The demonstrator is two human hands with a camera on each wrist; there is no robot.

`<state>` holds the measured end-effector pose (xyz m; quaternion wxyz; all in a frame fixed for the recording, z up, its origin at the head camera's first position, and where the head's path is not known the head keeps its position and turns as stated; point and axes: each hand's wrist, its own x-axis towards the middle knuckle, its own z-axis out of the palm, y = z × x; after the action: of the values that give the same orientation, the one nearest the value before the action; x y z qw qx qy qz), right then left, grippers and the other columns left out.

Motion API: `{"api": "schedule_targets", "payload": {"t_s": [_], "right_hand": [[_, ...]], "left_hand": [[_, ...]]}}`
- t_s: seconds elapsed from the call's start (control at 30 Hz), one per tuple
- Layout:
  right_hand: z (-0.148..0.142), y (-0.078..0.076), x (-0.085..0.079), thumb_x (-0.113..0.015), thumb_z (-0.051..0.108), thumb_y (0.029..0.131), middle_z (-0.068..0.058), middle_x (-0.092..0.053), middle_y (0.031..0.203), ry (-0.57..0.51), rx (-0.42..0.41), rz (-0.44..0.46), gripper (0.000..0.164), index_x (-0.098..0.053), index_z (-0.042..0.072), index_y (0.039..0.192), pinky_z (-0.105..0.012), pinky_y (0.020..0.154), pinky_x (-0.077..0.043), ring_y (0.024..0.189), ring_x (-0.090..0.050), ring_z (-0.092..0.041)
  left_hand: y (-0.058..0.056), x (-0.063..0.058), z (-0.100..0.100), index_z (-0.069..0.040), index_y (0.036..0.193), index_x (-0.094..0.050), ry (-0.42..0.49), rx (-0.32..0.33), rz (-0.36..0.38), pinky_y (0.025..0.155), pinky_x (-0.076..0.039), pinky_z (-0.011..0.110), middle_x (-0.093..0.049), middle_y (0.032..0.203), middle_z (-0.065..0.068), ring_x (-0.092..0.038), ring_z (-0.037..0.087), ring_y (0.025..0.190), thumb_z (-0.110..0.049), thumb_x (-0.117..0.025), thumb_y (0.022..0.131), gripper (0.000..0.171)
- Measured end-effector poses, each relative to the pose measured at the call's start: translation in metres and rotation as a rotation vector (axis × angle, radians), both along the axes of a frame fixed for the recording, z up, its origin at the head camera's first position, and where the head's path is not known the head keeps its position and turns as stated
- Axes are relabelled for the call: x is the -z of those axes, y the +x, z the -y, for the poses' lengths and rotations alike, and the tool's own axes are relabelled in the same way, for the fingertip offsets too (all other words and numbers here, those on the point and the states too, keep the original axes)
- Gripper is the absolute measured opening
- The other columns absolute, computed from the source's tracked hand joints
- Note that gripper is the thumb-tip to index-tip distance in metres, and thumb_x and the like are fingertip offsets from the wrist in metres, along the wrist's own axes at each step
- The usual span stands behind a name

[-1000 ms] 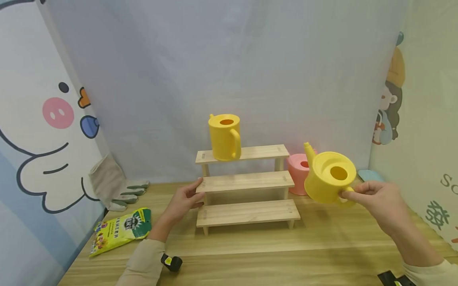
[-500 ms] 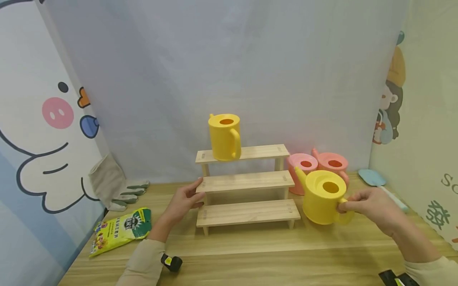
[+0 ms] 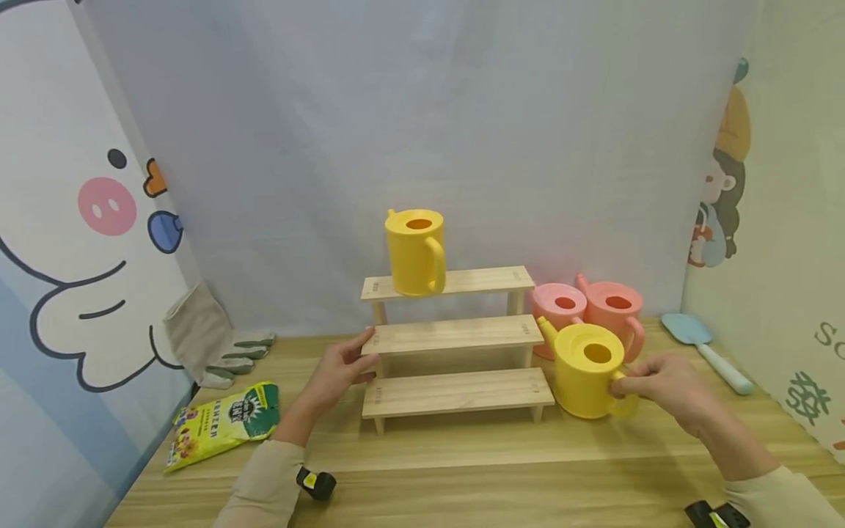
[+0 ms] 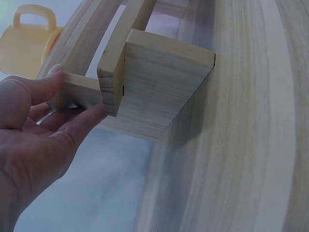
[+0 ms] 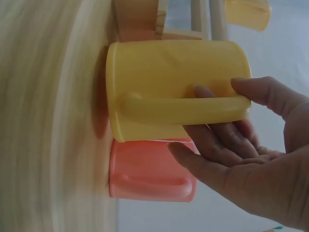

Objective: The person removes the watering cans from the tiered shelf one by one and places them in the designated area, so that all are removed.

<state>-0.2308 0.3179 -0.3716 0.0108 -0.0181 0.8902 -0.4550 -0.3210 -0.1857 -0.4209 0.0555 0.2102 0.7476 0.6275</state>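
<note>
Yellow watering can (image 3: 586, 372) stands upright on the table, just right of the wooden step shelf (image 3: 455, 345), spout toward it. Right hand (image 3: 660, 385) pinches its handle from the right. Left hand (image 3: 337, 370), fingers relaxed, grips the shelf's left end.

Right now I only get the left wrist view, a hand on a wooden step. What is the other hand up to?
Observer: The right hand pinches the handle of a yellow can, which stands on the table right of the shelf.
Operator: Anything behind that can?
Observer: Two pink cans, side by side.
Operator: And left of the shelf?
Observer: A yellow bag and gloves.
</note>
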Motion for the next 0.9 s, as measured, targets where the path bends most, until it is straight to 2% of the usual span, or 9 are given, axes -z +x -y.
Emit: {"api": "schedule_targets", "payload": {"t_s": [0.1,0.37,0.57,0.73,0.9], "right_hand": [[-0.001,-0.005,0.005,-0.081,0.018,0.083,0.001,-0.054,0.074,-0.007,0.018,0.016,0.029,-0.062,0.005,0.066,-0.031,0.071,-0.046,0.081,-0.047,-0.018],[0.003,-0.011,0.009,-0.079,0.021,0.087,0.000,-0.064,0.080,-0.018,0.009,0.022,0.027,-0.068,0.000,0.073,-0.036,0.084,-0.054,0.090,-0.054,-0.017],[0.009,-0.015,0.013,-0.079,0.019,0.087,-0.002,-0.066,0.088,-0.081,0.019,0.025,0.023,-0.068,-0.001,0.083,-0.033,0.083,-0.056,0.088,-0.056,-0.015],[0.010,-0.016,0.014,-0.078,0.019,0.088,-0.004,-0.069,0.091,-0.119,0.015,0.030,0.021,-0.069,0.000,0.087,-0.034,0.085,-0.059,0.089,-0.061,-0.013],[0.007,-0.013,0.009,-0.077,0.030,0.090,-0.008,-0.070,0.100,-0.022,-0.006,0.031,0.036,-0.070,-0.004,0.100,-0.039,0.083,-0.059,0.091,-0.063,-0.018]], "left_hand": [[0.000,0.000,0.000,-0.004,0.158,-0.025,-0.001,0.003,0.004,0.099,-0.051,0.046,-0.020,0.162,0.023,-0.040,0.043,0.136,-0.009,-0.058,0.103,0.064],[-0.001,0.000,-0.001,-0.004,0.158,-0.025,0.000,0.006,-0.001,0.100,-0.050,0.048,-0.022,0.161,0.024,-0.040,0.043,0.137,-0.009,-0.057,0.103,0.064],[-0.001,0.000,0.000,-0.003,0.158,-0.025,0.012,0.007,0.001,0.100,-0.050,0.049,-0.020,0.161,0.024,-0.039,0.043,0.137,-0.008,-0.057,0.103,0.064],[-0.002,0.001,0.001,-0.003,0.158,-0.024,0.005,0.010,0.001,0.100,-0.050,0.048,-0.018,0.162,0.022,-0.038,0.042,0.138,-0.009,-0.057,0.103,0.064],[-0.001,0.001,0.000,-0.003,0.158,-0.024,0.009,0.014,0.005,0.101,-0.049,0.048,-0.019,0.162,0.023,-0.037,0.042,0.139,-0.008,-0.056,0.104,0.064]]}}
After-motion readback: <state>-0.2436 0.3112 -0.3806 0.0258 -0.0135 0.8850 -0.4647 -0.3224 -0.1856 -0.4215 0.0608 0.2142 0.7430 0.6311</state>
